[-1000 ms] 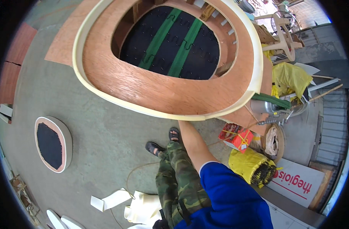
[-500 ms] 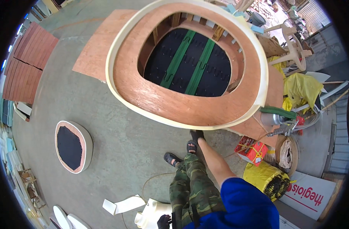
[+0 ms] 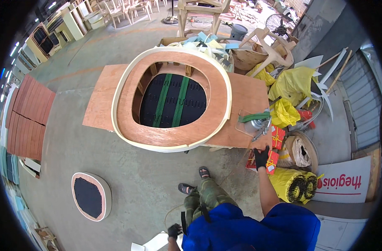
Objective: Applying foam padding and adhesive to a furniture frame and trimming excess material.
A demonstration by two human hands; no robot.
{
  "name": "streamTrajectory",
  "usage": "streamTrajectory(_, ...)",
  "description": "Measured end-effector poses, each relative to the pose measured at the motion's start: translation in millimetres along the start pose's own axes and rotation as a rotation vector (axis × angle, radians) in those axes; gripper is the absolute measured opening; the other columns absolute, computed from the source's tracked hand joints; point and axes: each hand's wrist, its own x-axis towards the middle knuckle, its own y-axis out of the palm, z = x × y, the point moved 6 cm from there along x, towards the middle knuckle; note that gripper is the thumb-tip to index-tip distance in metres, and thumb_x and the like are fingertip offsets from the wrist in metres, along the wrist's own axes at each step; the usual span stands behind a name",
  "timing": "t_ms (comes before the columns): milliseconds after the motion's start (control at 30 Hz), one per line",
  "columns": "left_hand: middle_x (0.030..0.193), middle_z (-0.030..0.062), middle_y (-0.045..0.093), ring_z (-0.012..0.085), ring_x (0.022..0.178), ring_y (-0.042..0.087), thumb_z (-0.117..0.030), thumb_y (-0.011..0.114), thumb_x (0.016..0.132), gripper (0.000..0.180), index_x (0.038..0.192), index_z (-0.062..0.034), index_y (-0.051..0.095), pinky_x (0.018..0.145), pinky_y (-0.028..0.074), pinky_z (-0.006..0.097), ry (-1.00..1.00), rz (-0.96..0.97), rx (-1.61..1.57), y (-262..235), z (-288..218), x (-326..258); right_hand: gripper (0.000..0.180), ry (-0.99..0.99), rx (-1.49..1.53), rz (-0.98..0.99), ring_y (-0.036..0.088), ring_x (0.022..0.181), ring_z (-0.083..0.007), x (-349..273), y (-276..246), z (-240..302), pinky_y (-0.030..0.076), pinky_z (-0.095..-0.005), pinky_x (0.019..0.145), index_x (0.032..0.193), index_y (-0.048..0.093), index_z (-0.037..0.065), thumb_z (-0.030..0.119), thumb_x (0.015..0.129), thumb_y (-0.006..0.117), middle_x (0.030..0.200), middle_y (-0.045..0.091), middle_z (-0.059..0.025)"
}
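Observation:
My right hand [image 3: 262,158], in a black glove, reaches to the near right corner of a plywood tabletop [image 3: 245,100]. Its fingers look apart, with nothing visible in them; whether they touch the edge I cannot tell. Down beside my left leg hangs my gloved left hand [image 3: 174,230], close to a white strip of material [image 3: 155,242]; its fingers are too small to read. A large rounded plywood seat frame [image 3: 170,138] with a pale foam rim lies on the tabletop. Inside its opening show black fabric [image 3: 170,90], green webbing [image 3: 180,102] and wavy springs.
On the tabletop's right lie a metal spray gun [image 3: 261,133] and a roll of green webbing [image 3: 258,116]. Red boxes [image 3: 272,162] and a yellow-wrapped spring bundle [image 3: 283,184] crowd the floor at right. A smaller oval frame [image 3: 106,196] lies on the floor at left.
My right hand has moved from the seat frame's near edge to the right, by the tabletop corner. The view has tilted up, showing more of the workshop behind. My left hand stays low.

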Motion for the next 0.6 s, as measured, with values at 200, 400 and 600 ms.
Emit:
streamTrajectory(200, 0.075, 0.0081, 0.068, 0.0173, 0.065, 0.063, -0.026, 0.055, 0.096, 0.028, 0.083, -0.0064, 0.071, 0.06, 0.051, 0.032, 0.576, -0.213, 0.456, -10, -156, 19, 0.076, -0.014, -0.002, -0.057, 0.065, 0.111, -0.0316, 94, 50, 28, 0.054, -0.0398, 0.09, 0.145, 0.045, 0.001, 0.015, 0.08, 0.081, 0.124, 0.063, -0.0191)
streamTrajectory(400, 0.091, 0.0059, 0.071, 0.0136, 0.077, 0.063, -0.035, 0.059, 0.1, 0.034, 0.11, -0.0049, 0.069, 0.067, 0.053, 0.031, 0.454, -0.226, -0.135, 31, -225, -25, 0.021, 0.204, 0.605, 0.21, 0.059, 0.068, -0.011, 149, 54, 28, 0.048, -0.0264, 0.058, 0.111, 0.063, 0.006, 0.009, 0.091, 0.069, 0.087, 0.064, -0.0011)
streamTrajectory(600, 0.085, 0.0071, 0.071, 0.0139, 0.067, 0.062, -0.029, 0.062, 0.094, 0.028, 0.102, -0.004, 0.07, 0.06, 0.051, 0.028, 0.084, -0.34, -0.08, 123, -154, -30, 0.018, 0.08, 0.457, 0.918, 0.047, 0.054, -0.0039, 205, 7, 155, 0.033, -0.0226, 0.047, 0.111, 0.071, 0.007, 0.019, 0.097, 0.07, 0.073, 0.061, 0.0064)
